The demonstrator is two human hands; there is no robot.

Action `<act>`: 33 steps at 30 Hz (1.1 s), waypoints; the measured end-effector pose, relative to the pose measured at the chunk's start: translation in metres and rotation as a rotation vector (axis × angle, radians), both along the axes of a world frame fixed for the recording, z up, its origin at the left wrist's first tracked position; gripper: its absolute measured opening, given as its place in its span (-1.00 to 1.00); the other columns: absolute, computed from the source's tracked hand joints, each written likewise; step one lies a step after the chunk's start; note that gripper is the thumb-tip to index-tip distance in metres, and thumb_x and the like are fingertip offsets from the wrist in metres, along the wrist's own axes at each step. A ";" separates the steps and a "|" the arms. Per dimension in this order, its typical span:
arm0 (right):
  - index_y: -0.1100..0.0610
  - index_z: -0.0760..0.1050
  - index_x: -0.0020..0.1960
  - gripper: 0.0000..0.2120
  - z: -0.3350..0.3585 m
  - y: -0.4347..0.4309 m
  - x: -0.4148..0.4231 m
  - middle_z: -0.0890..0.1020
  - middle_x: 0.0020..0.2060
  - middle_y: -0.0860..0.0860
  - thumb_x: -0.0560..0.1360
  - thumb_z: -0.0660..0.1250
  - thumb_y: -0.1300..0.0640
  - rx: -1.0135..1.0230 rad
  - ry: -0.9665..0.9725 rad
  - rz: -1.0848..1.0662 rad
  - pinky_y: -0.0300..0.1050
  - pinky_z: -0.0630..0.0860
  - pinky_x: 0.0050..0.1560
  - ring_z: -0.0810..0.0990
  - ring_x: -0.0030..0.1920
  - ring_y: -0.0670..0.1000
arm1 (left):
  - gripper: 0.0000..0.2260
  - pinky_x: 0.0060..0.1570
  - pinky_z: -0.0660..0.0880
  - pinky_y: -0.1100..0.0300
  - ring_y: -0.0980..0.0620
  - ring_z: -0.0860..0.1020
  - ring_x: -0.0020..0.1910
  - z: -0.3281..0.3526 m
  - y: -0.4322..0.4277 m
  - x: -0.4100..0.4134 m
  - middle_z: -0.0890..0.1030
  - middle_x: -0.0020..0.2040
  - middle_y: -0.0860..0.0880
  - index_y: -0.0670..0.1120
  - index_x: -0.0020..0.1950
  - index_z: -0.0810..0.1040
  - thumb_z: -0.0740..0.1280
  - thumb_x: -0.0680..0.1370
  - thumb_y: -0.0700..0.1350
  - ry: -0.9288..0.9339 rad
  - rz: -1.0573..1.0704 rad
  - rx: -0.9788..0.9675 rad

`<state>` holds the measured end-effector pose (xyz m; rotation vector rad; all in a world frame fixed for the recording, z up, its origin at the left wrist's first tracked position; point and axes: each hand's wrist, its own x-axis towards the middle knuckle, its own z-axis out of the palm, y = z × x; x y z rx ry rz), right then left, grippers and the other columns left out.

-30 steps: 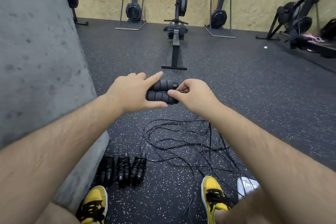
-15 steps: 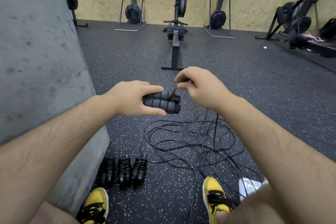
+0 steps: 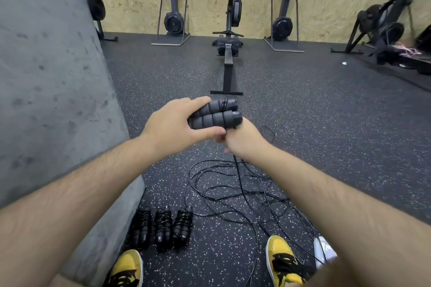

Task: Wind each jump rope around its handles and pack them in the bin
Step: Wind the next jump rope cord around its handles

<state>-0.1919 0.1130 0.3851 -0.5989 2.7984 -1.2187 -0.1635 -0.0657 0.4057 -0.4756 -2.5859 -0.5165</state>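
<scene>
Right hand dropped from above the paired handles to just beneath their right ends. One cord loop now circles the far handle. Left hand raised the handles slightly.

light: even, bright, soft shadows | focus: sharp centre | edges: wide-angle bending, right side blurred

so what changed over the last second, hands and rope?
The right hand went from beside the handles, up above them with the cord, then down beneath their right end; one turn of cord now crosses the upper handle. The left hand kept its grip on both handles and lifted them slightly. Unchanged: three wound ropes by the concrete block and the loose cords on the floor.
</scene>
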 end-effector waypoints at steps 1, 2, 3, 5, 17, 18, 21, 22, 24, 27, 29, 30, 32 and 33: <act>0.08 0.47 -0.04 -0.84 -0.002 0.000 0.003 0.64 -0.21 0.04 0.65 0.16 0.23 -0.022 -0.066 0.011 0.10 0.61 -0.15 0.58 -0.28 0.01 | -0.50 -0.09 0.54 -0.01 0.01 0.50 -0.08 0.000 -0.001 -0.002 0.51 -0.19 0.12 0.21 0.02 0.38 0.23 0.36 0.57 0.016 0.052 -0.010; 0.04 0.46 -0.02 -0.82 -0.004 0.002 0.008 0.64 -0.24 0.00 0.68 0.12 0.13 -0.011 -0.135 0.028 0.05 0.60 -0.21 0.56 -0.34 -0.04 | -0.50 -0.09 0.54 0.00 -0.03 0.50 -0.05 0.000 -0.004 -0.005 0.50 -0.18 0.11 0.22 0.03 0.38 0.24 0.35 0.57 0.019 0.109 -0.021; 0.04 0.46 0.02 -0.79 -0.004 0.003 0.014 0.63 -0.25 -0.01 0.70 0.08 0.05 0.030 -0.188 0.055 -0.01 0.58 -0.27 0.55 -0.36 -0.06 | -0.47 -0.08 0.54 -0.01 -0.05 0.50 0.00 -0.001 -0.008 -0.008 0.50 -0.14 0.09 0.22 0.09 0.40 0.24 0.35 0.57 0.011 0.169 -0.047; 0.11 0.48 0.07 -0.72 0.001 0.004 0.023 0.61 -0.20 0.03 0.69 0.08 -0.02 0.193 -0.142 0.120 -0.02 0.53 -0.24 0.57 -0.26 0.02 | -0.36 -0.07 0.53 -0.02 -0.10 0.50 0.08 -0.002 -0.019 -0.013 0.49 -0.07 0.04 0.22 0.24 0.41 0.21 0.31 0.58 -0.003 0.267 -0.169; -0.01 0.55 0.07 -0.80 0.040 0.023 0.026 0.60 -0.02 -0.07 0.64 0.18 -0.05 0.523 0.600 0.190 0.03 0.51 -0.03 0.58 0.02 0.07 | -0.26 -0.17 0.45 0.07 -0.05 0.47 0.05 -0.002 -0.028 -0.004 0.43 -0.07 0.08 0.22 0.26 0.41 0.07 0.25 0.62 -0.050 0.138 -0.606; -0.04 0.56 0.07 -0.81 0.041 0.026 0.022 0.60 -0.01 -0.10 0.64 0.19 -0.06 0.498 0.618 0.182 0.01 0.51 -0.03 0.58 0.03 0.04 | -0.28 -0.17 0.47 0.07 -0.04 0.46 0.03 -0.002 -0.026 -0.002 0.39 -0.10 0.10 0.23 0.24 0.40 0.07 0.27 0.64 -0.063 0.088 -0.597; -0.05 0.57 0.03 -0.84 0.039 0.040 0.006 0.59 -0.04 -0.13 0.62 0.24 -0.07 0.386 0.543 0.138 -0.02 0.49 -0.01 0.55 0.02 -0.03 | -0.28 -0.17 0.52 0.04 0.00 0.43 -0.06 -0.001 -0.020 0.006 0.36 -0.13 0.15 0.23 0.25 0.42 0.08 0.29 0.65 -0.066 -0.087 -0.507; -0.04 0.59 0.01 -0.85 0.038 0.045 0.001 0.60 -0.07 -0.13 0.61 0.27 -0.04 0.312 0.496 0.132 -0.03 0.48 0.01 0.55 0.00 -0.05 | -0.29 -0.15 0.52 0.04 0.03 0.40 -0.08 0.000 -0.016 0.010 0.38 -0.13 0.15 0.23 0.27 0.42 0.11 0.31 0.63 -0.058 -0.137 -0.455; -0.01 0.61 -0.03 -0.87 0.032 0.055 -0.005 0.63 -0.16 -0.17 0.61 0.30 0.03 0.158 0.387 0.112 -0.08 0.46 0.00 0.54 -0.08 -0.14 | -0.33 -0.10 0.51 0.05 0.09 0.36 -0.07 0.000 -0.006 0.020 0.40 -0.11 0.17 0.23 0.30 0.43 0.19 0.34 0.59 -0.046 -0.212 -0.347; -0.11 0.53 -0.18 -0.78 0.020 0.064 -0.009 0.54 -0.38 -0.27 0.62 0.30 0.09 -0.017 0.231 0.040 -0.14 0.36 -0.17 0.42 -0.32 -0.24 | -0.35 0.00 0.50 0.04 0.11 0.39 0.00 0.004 0.007 0.030 0.41 -0.05 0.18 0.23 0.37 0.38 0.23 0.39 0.53 -0.060 -0.241 -0.245; -0.11 0.47 -0.16 -0.77 0.017 0.061 -0.006 0.50 -0.32 -0.20 0.57 0.30 0.20 -0.081 0.148 0.017 -0.15 0.38 -0.20 0.42 -0.26 -0.13 | -0.36 0.09 0.50 -0.01 0.11 0.43 0.07 0.009 0.009 0.032 0.45 0.01 0.17 0.25 0.43 0.31 0.22 0.43 0.50 -0.119 -0.237 -0.190; -0.09 0.44 -0.08 -0.74 0.018 0.057 -0.003 0.49 -0.25 -0.16 0.56 0.27 0.29 -0.060 0.118 0.014 -0.23 0.39 -0.20 0.42 -0.22 -0.10 | -0.37 0.11 0.50 -0.03 0.10 0.44 0.09 0.011 0.009 0.031 0.46 0.02 0.17 0.26 0.44 0.29 0.22 0.45 0.49 -0.129 -0.230 -0.165; 0.01 0.39 0.03 -0.77 0.017 0.045 0.007 0.44 -0.23 -0.14 0.59 0.22 0.35 0.043 0.088 -0.007 -0.26 0.37 -0.25 0.41 -0.25 -0.16 | -0.40 0.09 0.51 -0.03 0.08 0.44 0.10 0.013 0.006 0.028 0.45 0.03 0.15 0.27 0.44 0.27 0.22 0.46 0.47 -0.081 -0.165 -0.158; 0.03 0.41 0.02 -0.84 0.015 0.037 0.011 0.45 -0.24 -0.14 0.63 0.18 0.28 0.078 0.066 -0.003 -0.19 0.35 -0.24 0.40 -0.28 -0.18 | -0.40 0.04 0.50 -0.01 0.06 0.44 0.10 0.013 0.003 0.025 0.45 0.02 0.13 0.27 0.44 0.28 0.23 0.46 0.46 -0.038 -0.098 -0.168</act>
